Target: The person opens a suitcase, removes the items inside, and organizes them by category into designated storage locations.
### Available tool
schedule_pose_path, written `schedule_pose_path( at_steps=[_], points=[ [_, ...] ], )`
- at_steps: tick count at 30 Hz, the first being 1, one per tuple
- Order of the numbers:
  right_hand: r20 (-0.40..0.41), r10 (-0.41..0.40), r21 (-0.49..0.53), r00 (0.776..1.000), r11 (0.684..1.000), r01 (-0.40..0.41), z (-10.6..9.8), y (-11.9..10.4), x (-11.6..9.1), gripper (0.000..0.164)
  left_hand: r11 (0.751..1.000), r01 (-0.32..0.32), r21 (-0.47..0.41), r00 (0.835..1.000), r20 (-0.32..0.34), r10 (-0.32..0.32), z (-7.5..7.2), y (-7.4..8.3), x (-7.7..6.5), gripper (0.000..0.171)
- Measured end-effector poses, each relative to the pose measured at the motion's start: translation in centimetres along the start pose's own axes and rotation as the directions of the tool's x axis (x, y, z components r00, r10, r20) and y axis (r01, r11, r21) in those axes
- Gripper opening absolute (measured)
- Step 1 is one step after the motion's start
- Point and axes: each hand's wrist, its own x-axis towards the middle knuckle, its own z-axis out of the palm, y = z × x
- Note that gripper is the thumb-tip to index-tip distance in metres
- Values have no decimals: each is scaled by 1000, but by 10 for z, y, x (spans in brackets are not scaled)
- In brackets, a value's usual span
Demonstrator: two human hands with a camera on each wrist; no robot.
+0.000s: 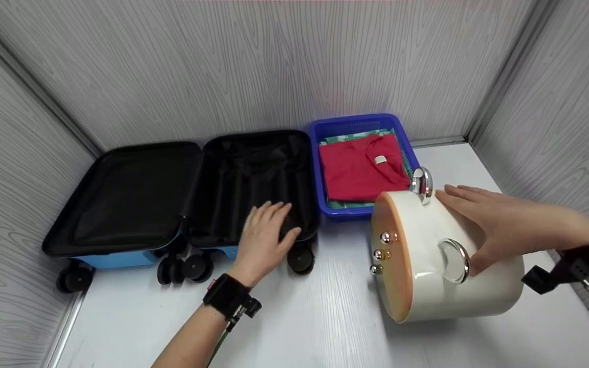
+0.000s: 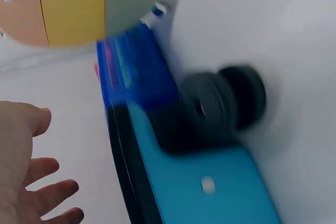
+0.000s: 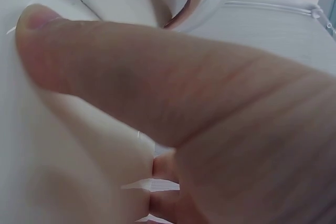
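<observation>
My left hand [image 1: 263,239] hovers over the near right corner of an open suitcase, fingers extended and thumb spread, holding nothing. The suitcase has a black interior [image 1: 253,179] and a blue shell [image 2: 210,187]. Under my right hand [image 1: 499,225] is a white rounded container [image 1: 468,301] with chrome handles [image 1: 457,260]. Its face [image 1: 392,291] has pink, yellow and green panels with silver knobs, turned left. My right fingers and thumb are spread along its white side, the thumb [image 3: 47,51] lying beside one handle. Part of the right fingers is hidden in the right wrist view.
A blue basket [image 1: 343,212] holding a folded red garment [image 1: 356,168] over green-and-white cloth stands right of the suitcase, against the back wall [image 1: 284,61]. The suitcase's other half [image 1: 131,199] lies at the left. Black wheels [image 1: 302,260] stick out toward the front of the white table [image 1: 299,327].
</observation>
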Motion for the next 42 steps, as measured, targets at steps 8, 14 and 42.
schedule_pose_path(
  at_steps=[8,14,42],
  points=[
    [34,4,108,999,994,-8,-20,7,5,97,984,168,61,985,28,-170,-22,-59,-5,68],
    [6,96,146,995,985,-96,-46,4,21,84,966,249,62,966,51,-252,-19,-89,-13,69],
    [-196,20,-37,980,999,-27,-57,-13,59,24,944,289,160,945,113,-308,0,-103,-21,66]
  ],
)
